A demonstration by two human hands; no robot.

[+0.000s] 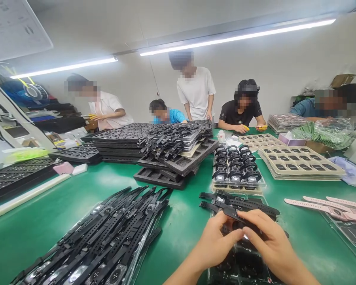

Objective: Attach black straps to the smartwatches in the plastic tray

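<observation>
Over a clear tray (210, 273) at the front right of the bench, my left hand (215, 239) and my right hand (268, 235) close around one black smartwatch (233, 214). Both thumbs meet on its near side, and a strap end sticks out above the left fingers. My hands hide most of its case. Just beyond them, more black smartwatches (249, 204) lie across the same tray with straps stretched out. To the left, a long tray holds several black smartwatches (106, 237) laid flat in rows, some showing round sensor backs.
Behind my hands stands a stack of clear trays with looped watches (235, 168). Black foam trays (178, 162) pile up mid-bench. Beige trays (302, 162) stack at right, near pink-strapped watches (335, 211). Several co-workers (243, 107) work across the green bench (184, 221).
</observation>
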